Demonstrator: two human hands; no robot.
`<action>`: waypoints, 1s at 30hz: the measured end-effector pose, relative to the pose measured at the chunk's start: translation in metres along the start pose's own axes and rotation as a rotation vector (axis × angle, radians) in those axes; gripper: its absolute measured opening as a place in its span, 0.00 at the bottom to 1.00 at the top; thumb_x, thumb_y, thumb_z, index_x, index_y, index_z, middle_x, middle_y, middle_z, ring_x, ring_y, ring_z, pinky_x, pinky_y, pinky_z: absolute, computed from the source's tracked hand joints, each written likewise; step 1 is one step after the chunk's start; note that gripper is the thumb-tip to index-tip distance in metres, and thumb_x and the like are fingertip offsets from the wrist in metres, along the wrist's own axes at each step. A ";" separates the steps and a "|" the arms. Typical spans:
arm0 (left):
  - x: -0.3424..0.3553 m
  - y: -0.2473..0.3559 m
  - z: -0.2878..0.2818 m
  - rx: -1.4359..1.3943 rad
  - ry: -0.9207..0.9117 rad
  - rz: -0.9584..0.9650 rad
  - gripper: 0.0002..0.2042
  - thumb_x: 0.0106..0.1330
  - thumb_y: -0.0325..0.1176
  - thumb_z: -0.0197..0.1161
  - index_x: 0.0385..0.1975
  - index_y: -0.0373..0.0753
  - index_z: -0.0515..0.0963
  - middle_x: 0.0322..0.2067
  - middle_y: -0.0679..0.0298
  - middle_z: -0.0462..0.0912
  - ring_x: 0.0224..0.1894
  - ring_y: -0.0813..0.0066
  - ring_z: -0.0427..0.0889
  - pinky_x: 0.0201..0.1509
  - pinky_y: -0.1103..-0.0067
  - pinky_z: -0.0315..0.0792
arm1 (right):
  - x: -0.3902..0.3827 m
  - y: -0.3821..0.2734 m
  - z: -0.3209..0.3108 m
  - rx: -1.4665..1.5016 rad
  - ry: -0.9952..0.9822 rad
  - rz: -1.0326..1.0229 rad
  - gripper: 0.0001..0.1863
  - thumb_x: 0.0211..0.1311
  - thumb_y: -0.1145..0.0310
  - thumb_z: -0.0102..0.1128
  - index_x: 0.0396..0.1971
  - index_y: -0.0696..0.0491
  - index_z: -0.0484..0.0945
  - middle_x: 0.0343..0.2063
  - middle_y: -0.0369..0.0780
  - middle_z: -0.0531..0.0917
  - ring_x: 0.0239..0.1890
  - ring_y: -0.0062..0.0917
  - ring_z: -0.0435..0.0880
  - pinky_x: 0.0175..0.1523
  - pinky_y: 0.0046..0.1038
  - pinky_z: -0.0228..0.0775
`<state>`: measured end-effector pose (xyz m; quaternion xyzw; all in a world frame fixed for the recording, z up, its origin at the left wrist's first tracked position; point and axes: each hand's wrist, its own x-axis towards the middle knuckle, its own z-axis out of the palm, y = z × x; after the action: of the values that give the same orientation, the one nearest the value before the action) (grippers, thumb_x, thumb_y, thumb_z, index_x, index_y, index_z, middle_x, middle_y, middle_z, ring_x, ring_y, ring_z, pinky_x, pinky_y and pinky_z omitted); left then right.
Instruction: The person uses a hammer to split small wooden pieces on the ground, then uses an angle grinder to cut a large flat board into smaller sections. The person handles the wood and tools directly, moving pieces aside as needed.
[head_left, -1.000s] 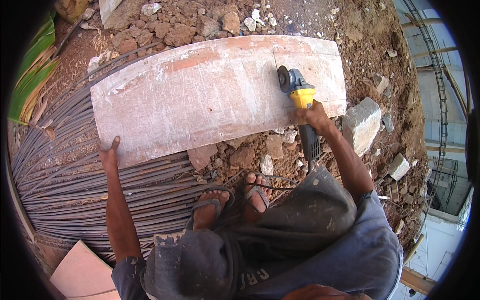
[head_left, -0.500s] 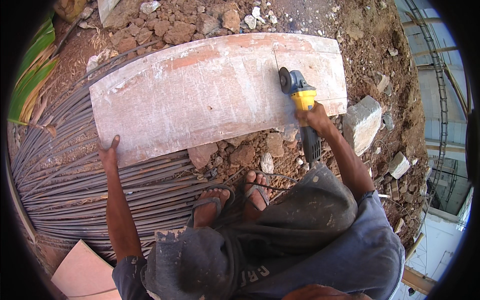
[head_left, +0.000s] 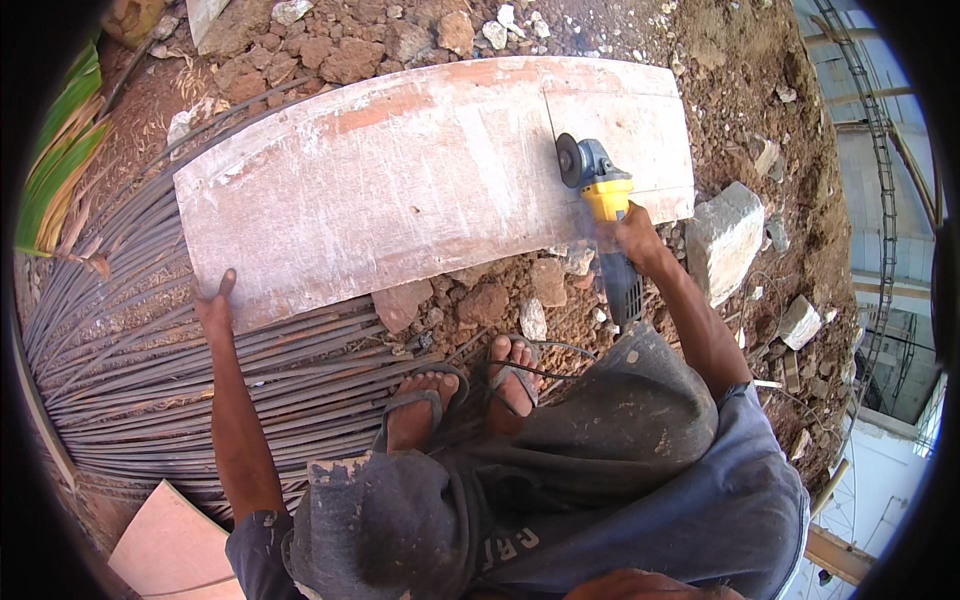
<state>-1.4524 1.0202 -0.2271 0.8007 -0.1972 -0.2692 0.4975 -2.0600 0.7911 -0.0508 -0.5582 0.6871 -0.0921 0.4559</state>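
Note:
A long, pale wooden board (head_left: 380, 180) with reddish smears lies across the ground before me. My left hand (head_left: 214, 303) grips its near left corner, thumb on top and fingers mostly hidden at the edge. Wrapped round the body of a yellow and black angle grinder (head_left: 607, 197), my right hand (head_left: 632, 238) keeps the tool at the right part of the board. The grinder's dark disc (head_left: 570, 160) stands on edge at the board's surface. From the disc a thin straight cut line (head_left: 549, 110) runs to the far edge. Bluish haze hangs beside the grinder.
Many thin steel rods (head_left: 230, 400) spread under and left of the board. Broken rocks (head_left: 485, 305) and a large pale block (head_left: 725, 242) lie around it. A black cord (head_left: 560, 375) passes near my sandalled feet (head_left: 425, 405). Another board (head_left: 175, 545) sits at lower left.
The grinder has crept slightly toward me along the cut line, leaving more of the line showing beyond the disc. My left hand keeps its place on the board's corner.

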 end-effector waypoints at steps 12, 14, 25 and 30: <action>-0.001 0.004 -0.003 0.100 0.014 -0.021 0.47 0.51 0.40 0.79 0.65 0.22 0.59 0.58 0.40 0.72 0.61 0.52 0.72 0.67 0.68 0.63 | -0.014 -0.011 0.001 -0.037 0.012 0.041 0.20 0.56 0.62 0.69 0.44 0.61 0.81 0.33 0.41 0.85 0.35 0.22 0.82 0.40 0.27 0.75; -0.002 0.006 -0.001 0.129 0.025 -0.030 0.48 0.51 0.41 0.79 0.66 0.22 0.59 0.58 0.39 0.71 0.61 0.51 0.71 0.67 0.68 0.63 | -0.015 -0.009 0.000 -0.063 0.001 0.027 0.20 0.56 0.62 0.69 0.43 0.61 0.81 0.33 0.41 0.85 0.35 0.22 0.82 0.40 0.27 0.75; -0.001 0.005 -0.004 0.073 0.009 -0.011 0.45 0.52 0.39 0.79 0.65 0.23 0.60 0.57 0.42 0.73 0.59 0.53 0.73 0.67 0.69 0.63 | -0.006 0.012 0.001 -0.064 0.013 0.041 0.21 0.55 0.64 0.69 0.44 0.63 0.80 0.34 0.45 0.86 0.36 0.25 0.85 0.41 0.28 0.77; 0.001 0.002 -0.003 0.029 0.002 -0.005 0.45 0.51 0.39 0.79 0.65 0.23 0.61 0.57 0.43 0.74 0.59 0.55 0.74 0.65 0.70 0.65 | -0.011 0.013 0.001 -0.071 -0.044 0.012 0.21 0.56 0.68 0.68 0.48 0.63 0.78 0.37 0.47 0.85 0.38 0.29 0.85 0.43 0.31 0.79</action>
<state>-1.4503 1.0207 -0.2243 0.8087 -0.1984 -0.2667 0.4854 -2.0693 0.8053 -0.0539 -0.5716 0.6831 -0.0525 0.4516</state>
